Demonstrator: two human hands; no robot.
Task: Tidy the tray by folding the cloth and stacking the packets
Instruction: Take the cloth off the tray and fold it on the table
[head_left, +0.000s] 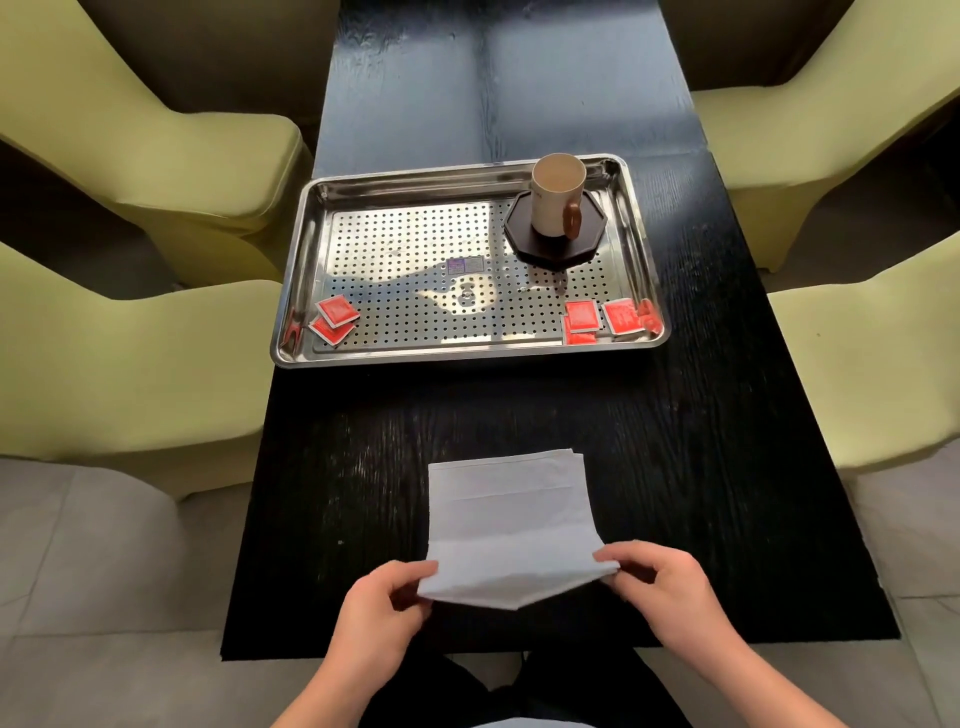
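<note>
Over black table (363, 493), both hands' fingers (415, 571) pinch cloth (511, 525) corners.

Black wooden tabletop (675, 467): steel tray (470, 353) lying mid-table, white folded cloth (511, 519) lying by the near edge.

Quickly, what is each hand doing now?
Left hand: closed, pinching the near left corner of the cloth.
Right hand: closed, pinching its near right corner.
</note>
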